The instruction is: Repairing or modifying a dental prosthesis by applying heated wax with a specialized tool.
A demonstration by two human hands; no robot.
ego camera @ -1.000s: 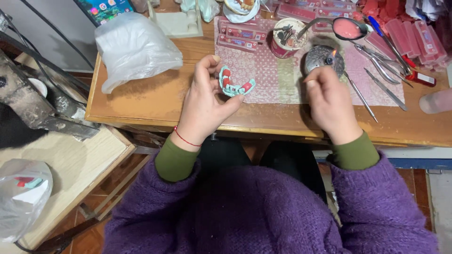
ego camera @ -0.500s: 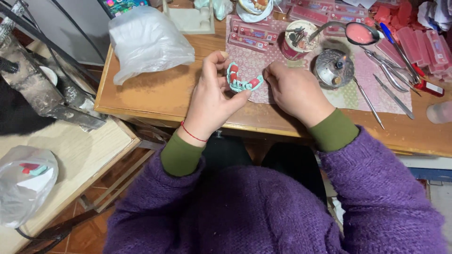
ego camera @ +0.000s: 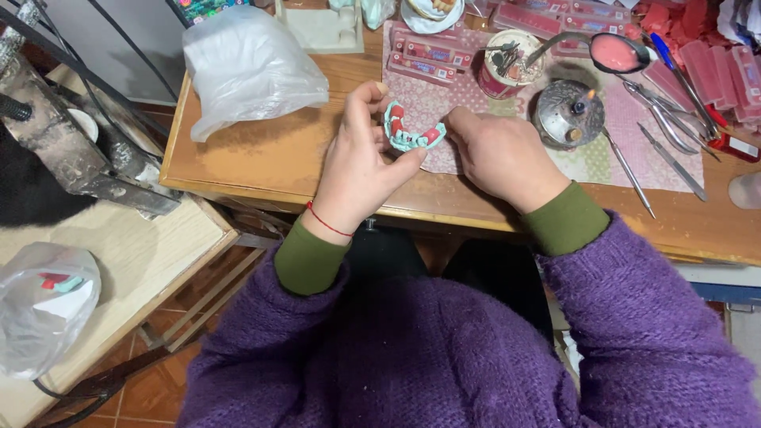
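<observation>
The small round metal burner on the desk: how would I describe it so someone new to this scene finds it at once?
Start at the wooden desk and go to the pink patterned cloth mat on its right half. Just beyond the right hand stands the small round silvery metal burner. Unlike the red cylindrical tool cup to its left, it is squat, domed and tarnished, with a tiny flame on top.

Both forearms extend forward from purple sleeves with green cuffs, converging ahead of the torso. Left hand [ego camera: 361,170]: back toward the camera, fingers curled upward, thumb and fingertips pinched in a grip, red thread band at the wrist. Right hand [ego camera: 503,154]: back up, fingers bent and tucked under toward the left hand's fingertips.
</observation>
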